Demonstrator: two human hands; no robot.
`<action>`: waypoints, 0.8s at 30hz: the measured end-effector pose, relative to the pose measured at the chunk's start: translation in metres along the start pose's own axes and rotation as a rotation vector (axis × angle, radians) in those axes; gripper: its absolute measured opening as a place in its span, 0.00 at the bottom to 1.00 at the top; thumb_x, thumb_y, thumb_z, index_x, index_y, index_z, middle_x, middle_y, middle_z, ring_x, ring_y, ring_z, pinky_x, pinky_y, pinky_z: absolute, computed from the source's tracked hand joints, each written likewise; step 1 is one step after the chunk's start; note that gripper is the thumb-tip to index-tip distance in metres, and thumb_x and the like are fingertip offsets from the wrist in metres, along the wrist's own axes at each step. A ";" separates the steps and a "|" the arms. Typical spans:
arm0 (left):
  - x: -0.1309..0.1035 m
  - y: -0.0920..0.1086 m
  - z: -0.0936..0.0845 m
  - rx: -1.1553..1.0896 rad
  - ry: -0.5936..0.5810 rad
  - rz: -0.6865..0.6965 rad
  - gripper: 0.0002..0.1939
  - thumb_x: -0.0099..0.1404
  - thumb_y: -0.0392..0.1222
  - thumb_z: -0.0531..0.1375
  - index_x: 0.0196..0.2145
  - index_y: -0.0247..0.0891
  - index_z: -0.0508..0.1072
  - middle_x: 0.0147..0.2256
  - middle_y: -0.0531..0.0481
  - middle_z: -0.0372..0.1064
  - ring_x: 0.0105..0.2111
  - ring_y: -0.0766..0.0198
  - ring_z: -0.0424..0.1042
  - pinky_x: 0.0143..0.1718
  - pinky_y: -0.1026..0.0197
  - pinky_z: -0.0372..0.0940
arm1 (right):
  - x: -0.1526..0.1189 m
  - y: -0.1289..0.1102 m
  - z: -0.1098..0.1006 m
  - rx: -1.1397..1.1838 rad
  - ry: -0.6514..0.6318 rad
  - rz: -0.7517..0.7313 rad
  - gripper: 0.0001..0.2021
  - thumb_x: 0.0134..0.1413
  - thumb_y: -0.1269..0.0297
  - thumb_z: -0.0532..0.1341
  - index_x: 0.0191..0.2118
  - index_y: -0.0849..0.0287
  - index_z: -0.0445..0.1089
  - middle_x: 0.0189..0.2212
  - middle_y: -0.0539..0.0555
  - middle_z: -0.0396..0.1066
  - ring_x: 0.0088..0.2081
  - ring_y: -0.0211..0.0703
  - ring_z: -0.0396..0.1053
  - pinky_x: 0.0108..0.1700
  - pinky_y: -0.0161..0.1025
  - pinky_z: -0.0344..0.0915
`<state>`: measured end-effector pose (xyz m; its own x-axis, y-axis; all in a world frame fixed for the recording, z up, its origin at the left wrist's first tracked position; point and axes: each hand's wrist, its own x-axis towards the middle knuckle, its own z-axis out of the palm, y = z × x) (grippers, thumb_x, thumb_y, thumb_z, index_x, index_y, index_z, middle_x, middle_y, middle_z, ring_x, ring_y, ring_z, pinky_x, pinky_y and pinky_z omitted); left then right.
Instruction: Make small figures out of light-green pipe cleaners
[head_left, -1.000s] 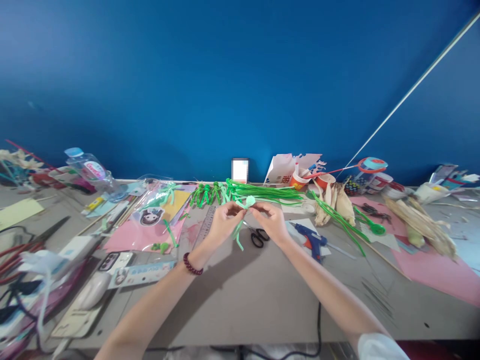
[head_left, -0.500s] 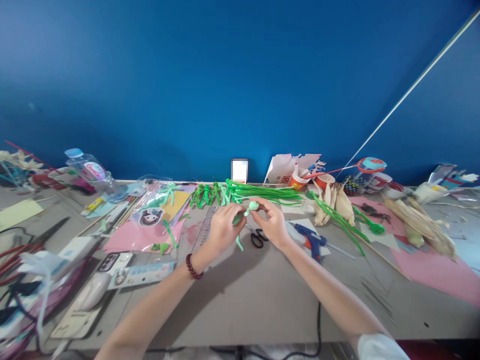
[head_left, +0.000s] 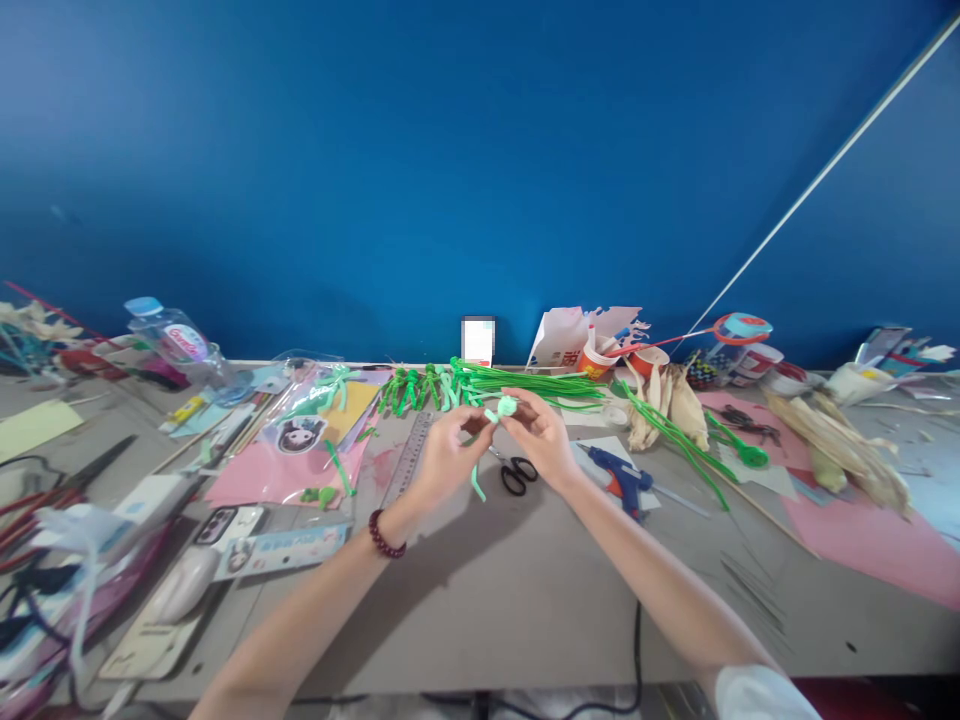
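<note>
A pale green pipe cleaner (head_left: pixel 507 407), wound into a small ball at one end, is held between my two hands above the table. My left hand (head_left: pixel 452 445) pinches it from the left, and a loose tail hangs below those fingers. On the other side, my right hand (head_left: pixel 541 440) has its thumb and fingers closed round the ball. Black-handled scissors (head_left: pixel 514 474) lie just beneath my hands. Behind them are a bundle of green pipe cleaners (head_left: pixel 532 382) and several small twisted green figures (head_left: pixel 409 390).
A blue glue gun (head_left: pixel 630 482) lies to the right, near dried corn husks (head_left: pixel 847 450). On the left are a ruler (head_left: pixel 409 460), pink paper (head_left: pixel 259 478), a white mouse (head_left: pixel 187 583) and a plastic bottle (head_left: pixel 169 335). A phone-like screen (head_left: pixel 478 342) stands against the blue wall.
The pale green ball has turned slightly between my fingertips, and its short end now points left. Both hands stay in nearly the same place.
</note>
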<state>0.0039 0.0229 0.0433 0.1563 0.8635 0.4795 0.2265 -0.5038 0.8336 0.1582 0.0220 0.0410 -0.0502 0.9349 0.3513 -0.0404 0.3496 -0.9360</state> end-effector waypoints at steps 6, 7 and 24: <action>0.008 0.006 -0.002 -0.480 -0.105 -0.389 0.13 0.52 0.47 0.65 0.26 0.35 0.70 0.22 0.54 0.66 0.22 0.70 0.66 0.25 0.67 0.63 | 0.008 -0.007 -0.014 0.091 -0.135 0.008 0.21 0.53 0.60 0.61 0.54 0.49 0.64 0.47 0.53 0.69 0.46 0.43 0.68 0.50 0.42 0.65; 0.009 0.008 -0.002 -0.508 -0.123 -0.427 0.13 0.52 0.47 0.66 0.25 0.35 0.70 0.21 0.54 0.66 0.21 0.71 0.66 0.24 0.67 0.62 | 0.008 -0.008 -0.016 0.079 -0.148 0.003 0.22 0.53 0.60 0.61 0.55 0.48 0.64 0.49 0.53 0.68 0.46 0.43 0.68 0.50 0.43 0.65; 0.010 0.005 -0.007 -0.347 -0.234 -0.341 0.12 0.51 0.46 0.66 0.28 0.34 0.73 0.25 0.50 0.68 0.24 0.69 0.63 0.25 0.66 0.57 | 0.009 -0.023 -0.029 -0.624 -0.337 -0.356 0.08 0.52 0.71 0.56 0.38 0.56 0.69 0.35 0.53 0.71 0.39 0.43 0.68 0.42 0.39 0.65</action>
<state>-0.0007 0.0292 0.0541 0.3481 0.9291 0.1250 -0.0232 -0.1248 0.9919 0.1878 0.0245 0.0648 -0.4426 0.7265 0.5257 0.4512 0.6870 -0.5695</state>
